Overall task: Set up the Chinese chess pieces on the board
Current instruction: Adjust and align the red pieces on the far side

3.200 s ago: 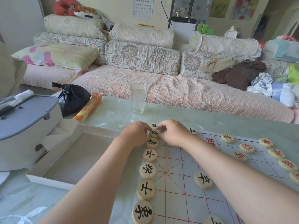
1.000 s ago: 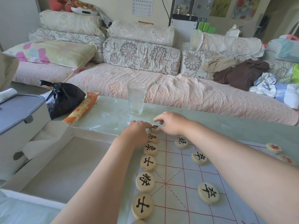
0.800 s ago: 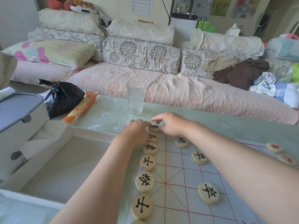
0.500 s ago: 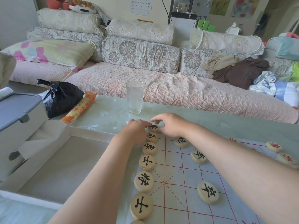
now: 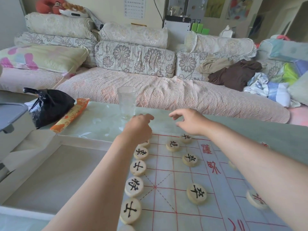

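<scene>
A pale board (image 5: 176,172) with red lines lies on the table. Round cream pieces with black characters stand in a column (image 5: 138,167) down its left edge. More black pieces (image 5: 190,159) sit further in on the board, one of them (image 5: 185,138) near the far edge. A red-lettered piece (image 5: 255,199) lies at the right. My left hand (image 5: 140,127) is curled over the board's far left corner and hides the pieces under it. My right hand (image 5: 188,120) hovers above the far edge with fingers apart and nothing in it.
A drinking glass (image 5: 127,104) stands just beyond my left hand. A black bag (image 5: 50,107) and an orange packet (image 5: 71,116) lie at the far left. A shallow white box (image 5: 50,172) adjoins the board's left side, with a grey container (image 5: 10,117) beyond it. A sofa runs behind the table.
My right hand has come off the corner piece, moved right and spread its fingers. My left hand has stayed at the corner.
</scene>
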Available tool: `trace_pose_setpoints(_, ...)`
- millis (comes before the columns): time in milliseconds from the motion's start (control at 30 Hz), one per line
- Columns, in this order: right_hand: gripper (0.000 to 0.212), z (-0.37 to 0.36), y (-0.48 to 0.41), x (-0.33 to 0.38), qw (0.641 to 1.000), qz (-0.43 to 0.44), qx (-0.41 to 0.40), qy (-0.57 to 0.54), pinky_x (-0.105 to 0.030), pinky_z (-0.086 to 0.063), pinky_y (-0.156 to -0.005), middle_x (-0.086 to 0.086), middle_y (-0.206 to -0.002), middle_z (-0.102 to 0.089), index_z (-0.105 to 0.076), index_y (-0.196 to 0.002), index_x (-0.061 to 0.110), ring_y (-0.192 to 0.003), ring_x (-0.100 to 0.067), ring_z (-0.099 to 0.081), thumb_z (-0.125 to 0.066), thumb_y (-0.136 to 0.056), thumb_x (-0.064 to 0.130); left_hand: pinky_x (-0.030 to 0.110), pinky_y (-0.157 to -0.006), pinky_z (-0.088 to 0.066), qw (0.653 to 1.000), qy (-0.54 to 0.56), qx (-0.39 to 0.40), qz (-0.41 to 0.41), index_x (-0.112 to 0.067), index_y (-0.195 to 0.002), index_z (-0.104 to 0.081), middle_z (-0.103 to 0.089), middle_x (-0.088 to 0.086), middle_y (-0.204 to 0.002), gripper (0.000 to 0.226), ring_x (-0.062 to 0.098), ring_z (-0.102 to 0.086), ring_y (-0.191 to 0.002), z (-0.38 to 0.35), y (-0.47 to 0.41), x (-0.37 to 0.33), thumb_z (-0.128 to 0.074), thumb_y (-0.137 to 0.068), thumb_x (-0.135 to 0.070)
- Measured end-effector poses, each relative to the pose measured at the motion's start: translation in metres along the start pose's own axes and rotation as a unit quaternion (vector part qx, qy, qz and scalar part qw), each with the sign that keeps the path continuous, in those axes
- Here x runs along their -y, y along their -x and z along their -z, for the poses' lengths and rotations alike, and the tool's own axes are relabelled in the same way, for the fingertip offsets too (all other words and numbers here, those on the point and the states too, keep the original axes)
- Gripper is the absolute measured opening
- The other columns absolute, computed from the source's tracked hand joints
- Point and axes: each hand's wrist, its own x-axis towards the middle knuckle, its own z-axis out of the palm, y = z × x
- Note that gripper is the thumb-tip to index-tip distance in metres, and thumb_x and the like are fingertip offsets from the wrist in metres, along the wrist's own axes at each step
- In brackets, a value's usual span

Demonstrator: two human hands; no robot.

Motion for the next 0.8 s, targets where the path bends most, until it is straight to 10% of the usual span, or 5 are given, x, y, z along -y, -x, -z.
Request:
trace_pose_setpoints(433,0.036,0.064,0.088,-0.134,0.986,-0.165,-0.014,-0.028,-0.023,-0.043,-0.096,0.004,-0.118,-0.069,-0.068,-0.124,0.021,-0.113,-0.014,-0.062,-0.061,-0.092,0.005,0.019,-0.084,-0.039,0.986,0.024,0.037,-0.161,-0.023,-0.122,-0.059,-0.059,-0.006,-0.112,0.037,0.013,-0.055,-0.102,-0.079,0.015,-0.132,-0.048,-0.090,-0.009)
trace_pose_setpoints(800,0.050,0.049,0.099,-0.153,0.982,-0.187,0.022,0.015,-0.029,-0.047,-0.092,0.013,-0.122,-0.063,-0.065,-0.123,0.035,-0.111,-0.012,-0.059,-0.070,-0.077,0.054,0.032,-0.094,-0.049,0.987,-0.019,0.111,-0.116,-0.022,-0.132,-0.053,-0.058,-0.004,-0.127,0.043,0.017,-0.053,-0.118,-0.132,-0.016,-0.181,-0.056,-0.090,-0.014)
